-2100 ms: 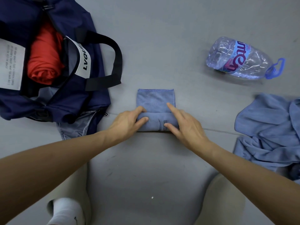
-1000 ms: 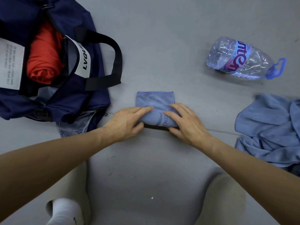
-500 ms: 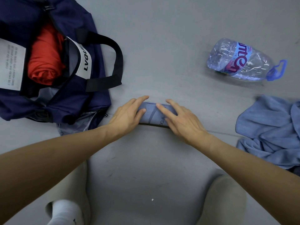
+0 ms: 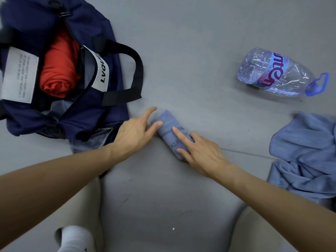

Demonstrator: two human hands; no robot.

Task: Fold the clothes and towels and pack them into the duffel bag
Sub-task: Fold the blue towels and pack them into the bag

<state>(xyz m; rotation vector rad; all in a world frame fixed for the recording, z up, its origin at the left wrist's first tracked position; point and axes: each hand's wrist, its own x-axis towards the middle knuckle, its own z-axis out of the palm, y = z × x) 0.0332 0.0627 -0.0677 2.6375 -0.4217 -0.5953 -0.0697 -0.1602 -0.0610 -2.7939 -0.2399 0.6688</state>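
Observation:
A small blue towel (image 4: 169,129) lies rolled into a tight tube on the grey floor, slanting from upper left to lower right. My left hand (image 4: 135,132) touches its upper-left end with straight fingers. Across the roll's lower-right end rests my right hand (image 4: 199,151), fingers extended over the cloth. The navy duffel bag (image 4: 101,33) lies open at the upper left, with a rolled red garment (image 4: 58,73) inside it.
A heap of unfolded blue towels (image 4: 307,157) lies at the right edge. A large clear water bottle (image 4: 278,73) lies on its side at the upper right. My bent legs and a white sock (image 4: 76,239) frame the bare floor in front of me.
The flat folded towel has been rolled up away from me into a tube. The roll has since swung to a diagonal, and my hands now sit at its two ends.

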